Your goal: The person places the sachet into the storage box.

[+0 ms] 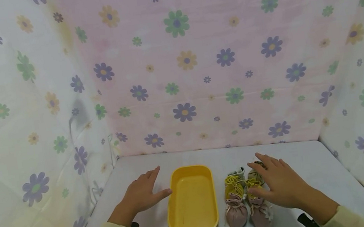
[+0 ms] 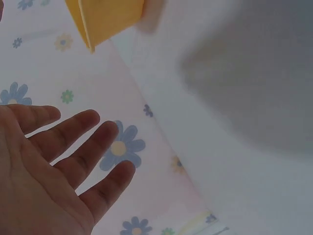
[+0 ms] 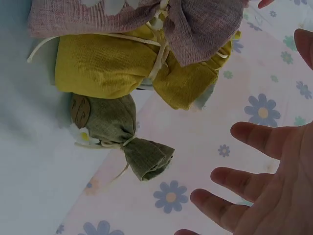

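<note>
My left hand [image 1: 142, 193] is held with fingers spread beside the left rim of a yellow tray [image 1: 194, 204], thumb tip close to that rim. Nothing is in its palm, as the left wrist view also shows. Over the drawstring pouches at the right, my right hand [image 1: 277, 183] hovers with straight, parted fingers and holds nothing. Nearest the front are two pinkish pouches [image 1: 236, 215], tied with cord. Behind them are yellow pouches [image 1: 234, 186], partly covered by the right hand in the head view. An olive-green pouch [image 3: 110, 122] with a daisy trim shows in the right wrist view.
Everything stands on a white table [image 1: 286, 222]. A pink flowered cloth [image 1: 203, 68] hangs along the back edge, with white flowered cloths [image 1: 32, 129] at both sides. Dark bands [image 1: 308, 222] sit at both wrists, by the pale sleeves.
</note>
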The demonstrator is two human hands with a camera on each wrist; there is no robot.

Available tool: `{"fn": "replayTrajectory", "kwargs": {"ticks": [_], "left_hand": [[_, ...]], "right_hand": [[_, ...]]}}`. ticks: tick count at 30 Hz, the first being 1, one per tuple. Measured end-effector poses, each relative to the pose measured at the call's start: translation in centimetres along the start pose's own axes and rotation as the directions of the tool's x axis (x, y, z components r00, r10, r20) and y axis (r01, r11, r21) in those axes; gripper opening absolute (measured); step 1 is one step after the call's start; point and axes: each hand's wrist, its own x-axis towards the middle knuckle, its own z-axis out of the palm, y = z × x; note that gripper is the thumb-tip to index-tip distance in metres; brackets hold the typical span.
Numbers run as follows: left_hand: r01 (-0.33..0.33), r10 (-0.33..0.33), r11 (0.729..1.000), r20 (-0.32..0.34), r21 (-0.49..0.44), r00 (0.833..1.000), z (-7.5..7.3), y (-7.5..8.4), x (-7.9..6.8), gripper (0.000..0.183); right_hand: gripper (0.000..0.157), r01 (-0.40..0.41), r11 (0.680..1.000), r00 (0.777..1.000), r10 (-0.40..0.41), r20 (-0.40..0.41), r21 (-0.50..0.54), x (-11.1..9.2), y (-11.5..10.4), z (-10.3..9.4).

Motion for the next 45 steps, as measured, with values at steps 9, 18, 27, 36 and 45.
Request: {"fn": "replayTrajectory", "kwargs": {"ticks": [9,18,27,36,45], "left_hand": [[0.05,-0.044,0.973,0.032,-0.225,0.999,2.1,-0.1,0.4,0.099],[0.135,-0.13,0.882,0.042,-0.451,0.991,4.6,0.2,1.6,0.087],[0.241,-0.268,0.652,0.079,-0.718,0.96,6.7,0.5,2.9,0.077],[0.251,-0.211,0.469,0.169,-0.847,0.963,7.9,0.0,3.2,0.052],[0.247,-0.166,0.414,0.195,-0.876,0.967,8.4,-0.6,3.1,0.057]], "right_hand": [[0.072,0.073,0.997,0.996,-0.071,-0.045,0.039,0.4,-1.2,0.7],[0.053,0.146,0.984,0.984,-0.133,-0.123,0.106,0.5,-2.4,2.2],[0.051,0.179,0.97,0.979,-0.159,-0.129,0.164,0.6,-3.8,3.7],[0.047,0.154,0.967,0.987,-0.14,-0.081,0.204,0.7,-4.4,4.6],[0.03,0.187,0.952,0.975,-0.149,-0.166,0.243,0.6,-4.4,5.5]]}}
